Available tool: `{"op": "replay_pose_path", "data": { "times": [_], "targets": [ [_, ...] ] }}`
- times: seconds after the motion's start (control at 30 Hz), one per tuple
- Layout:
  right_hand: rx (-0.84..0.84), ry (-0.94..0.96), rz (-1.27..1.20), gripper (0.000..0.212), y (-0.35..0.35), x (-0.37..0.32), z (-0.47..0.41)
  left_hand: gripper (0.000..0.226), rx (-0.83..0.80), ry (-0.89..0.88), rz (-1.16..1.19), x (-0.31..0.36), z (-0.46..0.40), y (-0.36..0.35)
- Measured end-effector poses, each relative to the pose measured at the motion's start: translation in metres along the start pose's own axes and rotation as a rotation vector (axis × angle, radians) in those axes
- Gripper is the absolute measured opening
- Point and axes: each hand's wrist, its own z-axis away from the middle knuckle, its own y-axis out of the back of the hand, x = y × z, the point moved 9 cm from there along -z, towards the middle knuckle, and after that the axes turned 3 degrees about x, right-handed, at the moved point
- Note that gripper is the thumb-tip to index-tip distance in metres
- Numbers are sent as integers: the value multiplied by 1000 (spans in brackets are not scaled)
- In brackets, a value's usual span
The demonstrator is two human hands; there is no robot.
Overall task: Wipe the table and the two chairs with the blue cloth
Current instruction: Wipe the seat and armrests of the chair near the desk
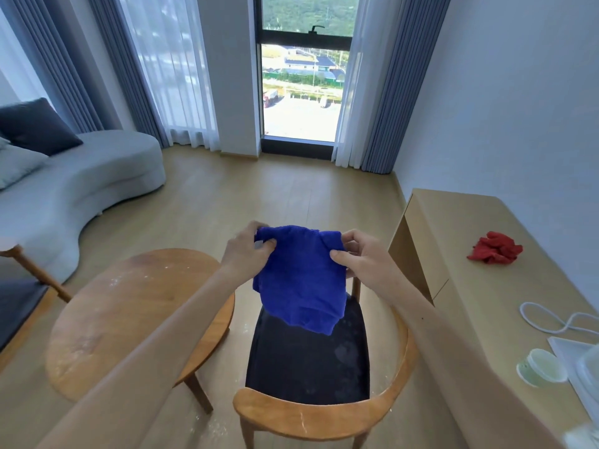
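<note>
I hold the blue cloth (299, 280) up in the air with both hands, above the near chair. My left hand (248, 251) pinches its upper left corner and my right hand (359, 257) pinches its upper right edge. The cloth hangs down loosely between them. Below it stands a wooden chair (311, 416) with a dark seat and a curved back rail, with pale dusty marks on both. The round wooden table (129, 312) sits to the left, with white powdery smears on its top. A second chair (19, 299) shows partly at the far left edge.
A long light-wood counter (470, 270) runs along the right wall, bearing a red cloth (496, 247), a white cable (557, 319), a green-and-white cup (541, 367) and a white tray (577, 361). A grey sofa (81, 183) with cushions stands at the left. Wooden floor stretches to the window.
</note>
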Motion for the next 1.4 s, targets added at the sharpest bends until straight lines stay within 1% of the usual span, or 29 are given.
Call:
{"op": "replay_pose_path", "data": {
  "times": [0.03,0.07,0.1,0.17,0.2,0.23,0.27,0.33,0.4,0.47,0.5,0.6,0.67,0.7,0.77,0.83,0.9,1.0,1.03,1.13,1.17,1.23,1.3,1.4],
  "targets": [
    [19,-4,31,14,-4,-3,-3,31,77,-38,-102,8,3,3],
    [32,4,74,15,-9,-8,-5,34,112,-95,-131,20,9,1],
    [44,15,124,15,-14,-11,-7,34,84,-157,-120,33,16,-5],
    [95,13,205,14,-17,-13,-12,37,-94,-219,-76,51,34,-31],
    [125,-7,213,14,-15,-12,-14,40,-174,-237,-76,55,42,-44],
    [146,-32,194,14,-13,-11,-14,42,-218,-258,-79,58,47,-53],
    [156,-61,163,15,-11,-9,-15,42,-225,-271,-81,59,49,-58],
    [155,-120,83,18,-6,-8,-14,32,-189,-272,-65,61,47,-59],
    [112,-179,-46,21,-5,-8,-12,15,-178,-267,-50,67,44,-56],
    [5,-194,-138,24,-9,-11,-8,3,-200,-244,-1,70,42,-52],
    [-58,-173,-130,29,-11,-14,-6,1,-215,-224,50,70,40,-50],
    [-187,-57,23,55,-19,-21,-1,6,-229,-175,195,72,34,-40],
    [-203,35,170,68,-23,-26,-1,9,-245,-168,236,76,31,-35],
    [-185,84,270,69,-22,-26,-3,11,-248,-165,231,76,28,-30],
    [-115,137,440,62,-10,-24,-8,15,-214,-155,163,70,17,-12],
    [-24,136,554,48,12,-21,-13,21,-159,-181,28,59,3,13],
    [12,138,614,36,27,-22,-14,25,-190,-231,-111,50,-3,25],
    [-22,156,633,31,25,-29,-15,36,-335,-315,-352,40,-1,17],
    [-37,159,637,30,21,-30,-14,37,-355,-368,-444,40,0,13],
    [-81,167,652,29,11,-32,-11,39,-305,-541,-762,43,4,13],
    [-96,165,660,29,8,-31,-11,41,-285,-566,-812,43,4,14],
    [-136,167,701,29,2,-30,-9,41,-282,-550,-805,39,4,11],
    [-153,193,796,31,-3,-30,-7,40,-272,-491,-754,32,2,8],
    [-64,262,978,34,-5,-35,-1,39,-261,-424,-700,24,1,4]
  ]
}}
